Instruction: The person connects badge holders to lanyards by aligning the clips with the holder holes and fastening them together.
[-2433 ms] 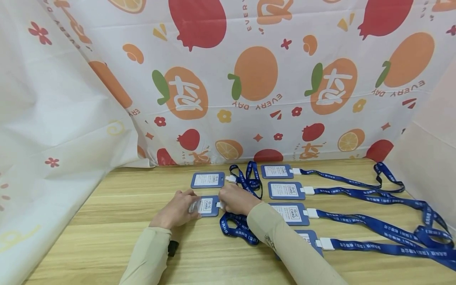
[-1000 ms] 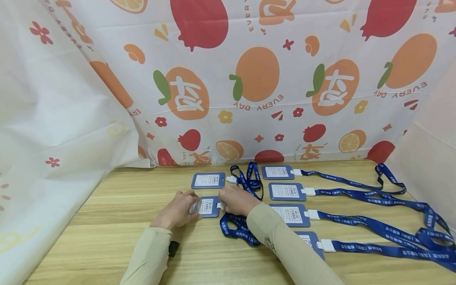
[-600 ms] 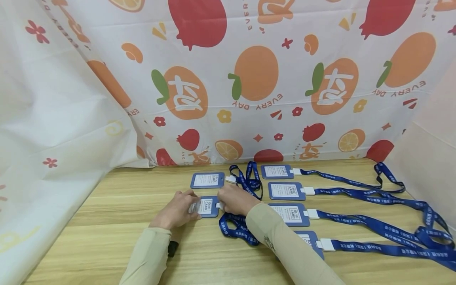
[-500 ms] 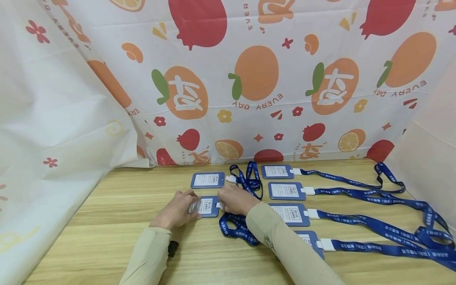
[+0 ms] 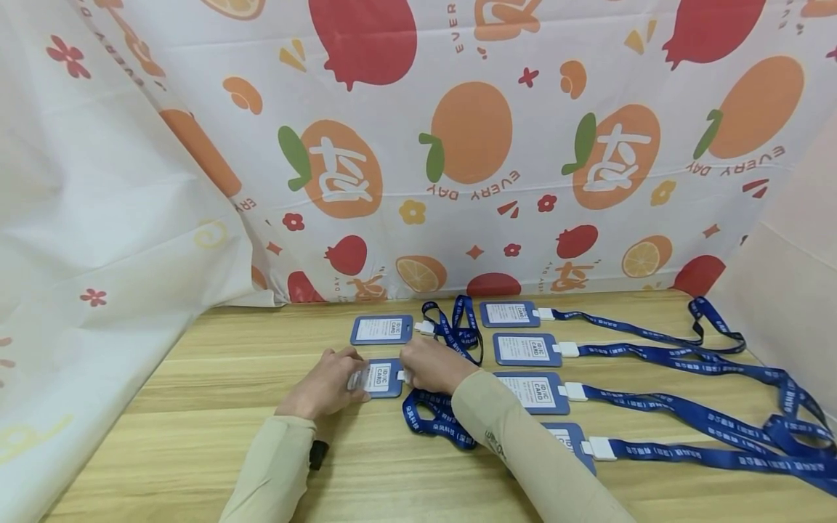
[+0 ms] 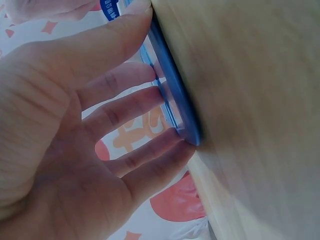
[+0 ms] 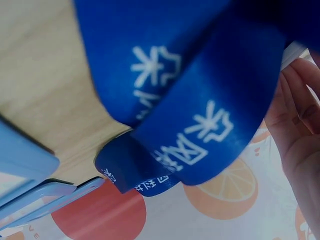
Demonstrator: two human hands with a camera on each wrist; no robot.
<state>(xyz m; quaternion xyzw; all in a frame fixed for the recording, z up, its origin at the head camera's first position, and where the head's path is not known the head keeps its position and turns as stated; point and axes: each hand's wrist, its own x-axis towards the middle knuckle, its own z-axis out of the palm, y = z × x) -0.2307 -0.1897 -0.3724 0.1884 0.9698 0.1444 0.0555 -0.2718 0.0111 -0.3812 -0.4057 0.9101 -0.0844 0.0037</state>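
Note:
In the head view a blue ID badge holder (image 5: 386,379) with a white card lies on the table in front of me. My left hand (image 5: 327,383) holds its left part, thumb at the near edge and fingers toward the far edge. The left wrist view shows the thumb and fingertips on the holder's blue rim (image 6: 175,82). At the holder's right end, my right hand (image 5: 433,365) pinches the white clip (image 5: 402,376) of a blue lanyard, mostly hidden by the fingers. The lanyard (image 5: 434,423) lies bunched below that hand, and its printed strap (image 7: 200,125) loops close to the right wrist camera.
Behind lies another badge holder (image 5: 381,330) beside a bunched lanyard (image 5: 461,330). To the right, several badge holders (image 5: 526,349) stand in a column, their lanyards (image 5: 654,352) stretched rightward. My right sleeve (image 5: 523,443) covers part of the lower ones. A fruit-print cloth (image 5: 471,240) hangs behind the table.

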